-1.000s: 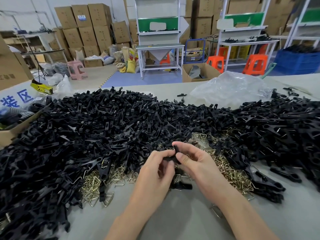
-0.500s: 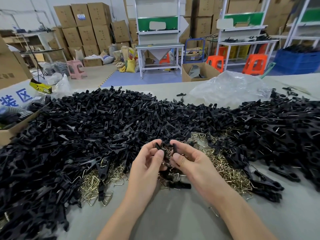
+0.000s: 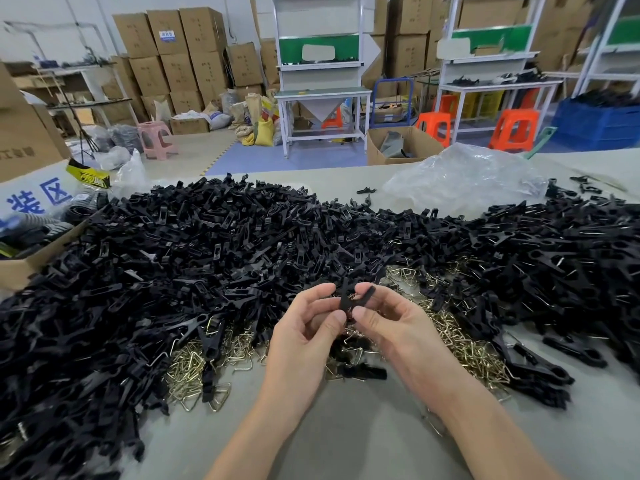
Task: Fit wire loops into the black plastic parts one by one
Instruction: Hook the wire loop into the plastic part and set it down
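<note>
My left hand (image 3: 304,341) and right hand (image 3: 394,327) both pinch one black part (image 3: 347,301) over the loops (image 3: 464,344) on the tabletop (image 3: 346,431); light, stiff, probably springy, so I'd grip its flat sides.

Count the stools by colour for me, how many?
Pink stool: 1
Orange stools in plain view: 2
Total: 3; more orange bits behind the workbenches are too hidden to count.
</note>
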Tool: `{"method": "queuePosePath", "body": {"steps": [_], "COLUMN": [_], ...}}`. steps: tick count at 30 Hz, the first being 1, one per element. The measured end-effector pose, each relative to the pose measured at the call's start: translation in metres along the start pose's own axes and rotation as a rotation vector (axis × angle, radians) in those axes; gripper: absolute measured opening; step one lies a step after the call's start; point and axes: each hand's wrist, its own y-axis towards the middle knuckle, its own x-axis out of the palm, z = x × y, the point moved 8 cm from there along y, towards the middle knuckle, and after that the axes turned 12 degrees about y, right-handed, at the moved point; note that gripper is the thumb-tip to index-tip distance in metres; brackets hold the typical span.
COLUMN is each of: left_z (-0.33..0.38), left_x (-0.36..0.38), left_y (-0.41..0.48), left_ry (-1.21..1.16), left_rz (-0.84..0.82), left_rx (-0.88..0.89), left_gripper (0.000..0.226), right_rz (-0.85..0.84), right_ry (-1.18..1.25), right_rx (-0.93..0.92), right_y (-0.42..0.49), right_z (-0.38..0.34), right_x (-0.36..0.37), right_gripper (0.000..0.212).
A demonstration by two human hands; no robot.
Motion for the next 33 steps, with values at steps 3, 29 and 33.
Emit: {"method": "queuePosePath", "body": {"steps": [3, 29, 33], "left_z": [0.0, 0.001, 0.0], "left_x": [0.001, -0.006, -0.004], "left_y": [0.0, 0.0, -0.001], "left_ry": [-0.006, 0.072, 0.109], "left_rz": [0.0, 0.032, 0.028], "left_rx": [0.004, 0.041, 0.049], "left_gripper": [0.028, 0.02, 0.023], "right_rz": [-0.032, -0.037, -0.025], "right_ry": [-0.004, -0.257, -0.277], "right_rx": [0.001, -0.101, -0.1], "right_y": [0.0, -0.006, -0.007], "right_z": [0.0, -0.013, -0.014], "right_x": [0.002, 0.007, 0.006], "right_gripper": [0.028, 0.032, 0.033]}}
